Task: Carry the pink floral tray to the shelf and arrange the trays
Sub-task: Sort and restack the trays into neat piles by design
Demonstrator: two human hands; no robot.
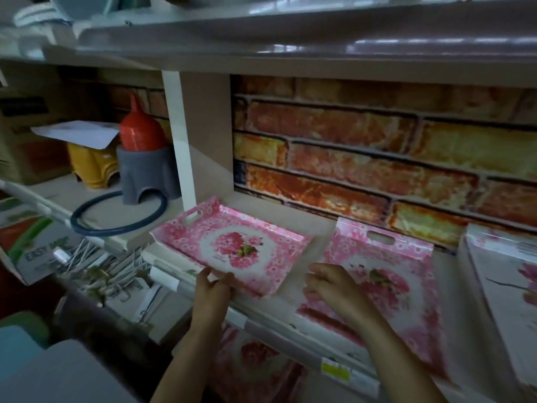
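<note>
A small pink floral tray (pixel 232 245) lies on the shelf board (pixel 319 228), turned at an angle, with a handle slot at its far end. My left hand (pixel 213 289) pinches its near rim. To the right a bigger pink floral tray (pixel 386 286) leans tilted on the same shelf. My right hand (pixel 334 286) hovers over the big tray's left part with fingers loosely curled, holding nothing.
A pale floral tray (pixel 505 274) stands at the far right. A white divider (pixel 180 135) separates a bay with a red funnel (pixel 139 126), grey holder (pixel 145 173) and blue ring (pixel 116 219). Another pink tray (pixel 255 359) lies below. A brick-pattern backing (pixel 377 146) closes the rear.
</note>
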